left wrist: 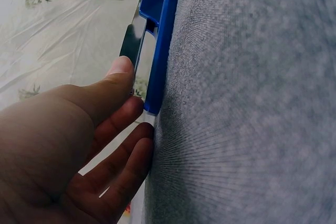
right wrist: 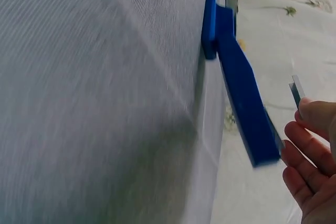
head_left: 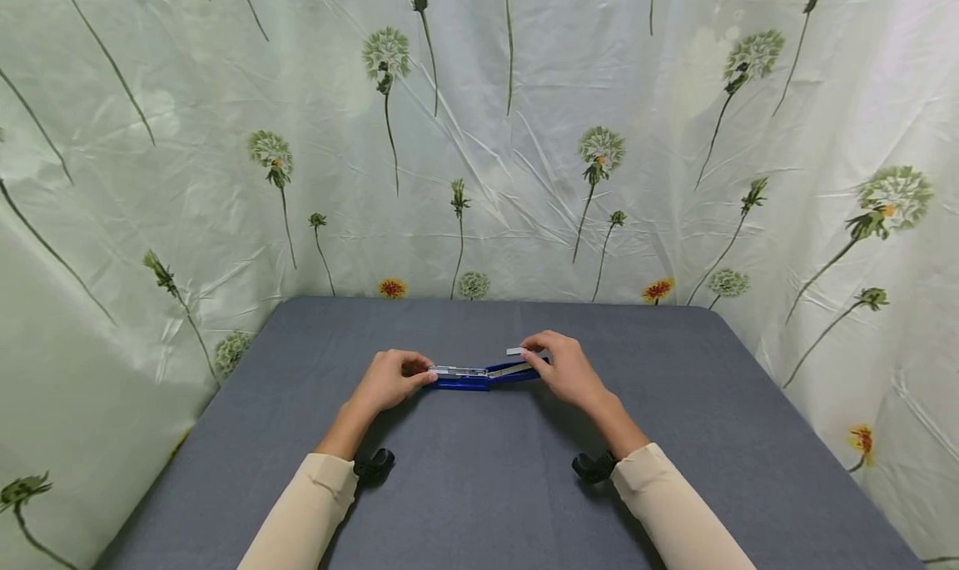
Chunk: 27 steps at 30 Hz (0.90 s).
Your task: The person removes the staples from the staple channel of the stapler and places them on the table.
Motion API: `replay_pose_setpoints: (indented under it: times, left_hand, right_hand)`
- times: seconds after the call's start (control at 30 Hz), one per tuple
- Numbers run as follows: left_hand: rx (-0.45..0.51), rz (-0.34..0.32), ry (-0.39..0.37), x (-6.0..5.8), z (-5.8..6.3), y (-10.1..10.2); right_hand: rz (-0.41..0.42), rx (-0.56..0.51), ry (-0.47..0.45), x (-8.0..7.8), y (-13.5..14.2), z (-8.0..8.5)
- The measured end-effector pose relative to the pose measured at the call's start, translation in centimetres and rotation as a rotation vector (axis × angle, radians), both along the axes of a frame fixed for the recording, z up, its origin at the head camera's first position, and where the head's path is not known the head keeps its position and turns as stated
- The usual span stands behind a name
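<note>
A blue stapler (head_left: 468,384) lies on the grey table, folded wide open, its metal staple channel (left wrist: 134,38) facing up. My left hand (head_left: 388,380) pinches the channel's left end, thumb on top, with the other fingers at the table by the base. In my right hand (head_left: 565,370), thumb and index finger pinch a short silver strip of staples (right wrist: 296,91), held above the stapler. The raised blue top arm (right wrist: 244,93) slants off to the right, and the lower fingers of that hand are right at its end.
The grey cloth-covered table (head_left: 464,495) stretches around both hands. A pale curtain (head_left: 524,245) printed with dandelions hangs behind it and along both sides. Dark bands (head_left: 375,468) circle both wrists at the beige sleeves.
</note>
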<state>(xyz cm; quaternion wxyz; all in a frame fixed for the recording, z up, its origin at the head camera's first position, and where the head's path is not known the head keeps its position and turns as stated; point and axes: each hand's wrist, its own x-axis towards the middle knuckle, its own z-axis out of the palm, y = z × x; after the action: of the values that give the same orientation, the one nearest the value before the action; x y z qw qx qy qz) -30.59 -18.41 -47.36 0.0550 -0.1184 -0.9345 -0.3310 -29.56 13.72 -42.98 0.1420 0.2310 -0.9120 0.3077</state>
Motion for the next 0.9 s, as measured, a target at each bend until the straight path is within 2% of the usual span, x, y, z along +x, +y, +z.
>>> replay_pose_setpoints:
  times: [0.17,0.5,0.9]
  left_hand:
    - [-0.002,0.002,-0.002,0.0,0.0,-0.1]
    - [0.002,0.005,-0.007,0.1,0.1,0.1]
    - [-0.004,0.008,-0.012,0.1,0.3,0.1]
  right_hand:
    - [-0.003,-0.013,0.015,0.3,2.1,0.1]
    - [-0.060,-0.010,0.011,0.5,5.6,-0.4]
    - [-0.080,0.107,-0.088,0.5,7.6,-1.6]
